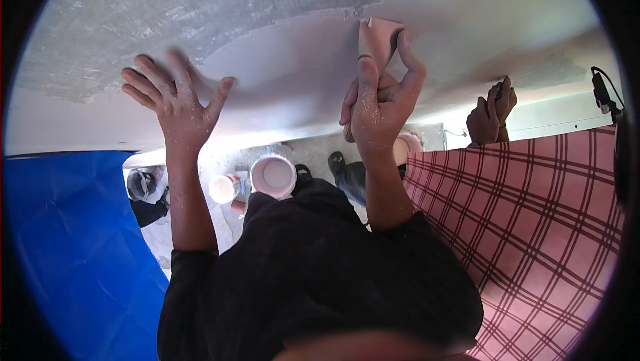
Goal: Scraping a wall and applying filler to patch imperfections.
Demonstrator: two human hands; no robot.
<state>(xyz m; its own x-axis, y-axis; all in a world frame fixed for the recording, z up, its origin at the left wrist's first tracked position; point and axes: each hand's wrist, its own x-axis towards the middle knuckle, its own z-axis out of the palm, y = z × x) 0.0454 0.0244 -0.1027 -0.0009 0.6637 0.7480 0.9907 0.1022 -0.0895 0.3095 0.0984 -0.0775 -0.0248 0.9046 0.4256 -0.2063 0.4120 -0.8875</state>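
Observation:
My left hand (179, 111) is spread wide against the wall (293, 61), palm toward it, holding nothing. In my right hand (383, 111) is a folded piece of pinkish sandpaper (379, 42), pinched between thumb and fingers. Its upper edge lies at or close to the wall, beside the border between a rough grey patch (200, 8) and a smoother pale area. Whitish dust specks both hands. Further right, another person's hands (492, 113) are near the wall around a small dark object that I cannot make out.
On the floor below are a round bucket (273, 176), a small white tub (223, 190), a blue-handled brush (243, 178) and a second bucket (402, 149). A blue sheet-like surface (73, 241) fills the left; pink plaid fabric (533, 214) fills the right. A dark cable (603, 94) hangs far right.

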